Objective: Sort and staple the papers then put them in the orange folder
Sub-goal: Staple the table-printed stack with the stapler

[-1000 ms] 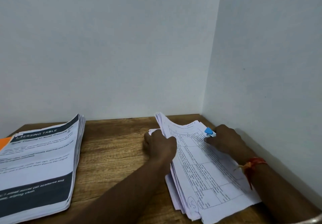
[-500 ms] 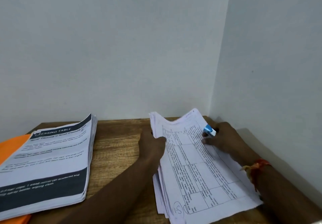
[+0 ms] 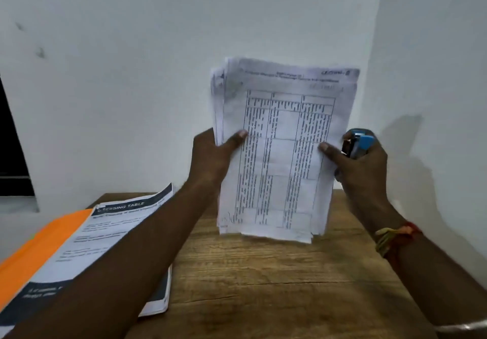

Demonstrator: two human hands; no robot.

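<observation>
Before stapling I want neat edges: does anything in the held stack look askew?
The paper stack, held upright between left hand and right hand, is uneven: sheets jut out at its top left and its bottom edge is ragged. The right hand also grips the blue stapler.

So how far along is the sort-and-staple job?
Looks done: one printed stack lies on the orange folder, not visibly inside it. In hand: left hand and right hand hold a sheaf of table-printed sheets upright over the table, the right also gripping the blue stapler. Left: staple this sheaf, then file the papers; no staple is visible.
</observation>
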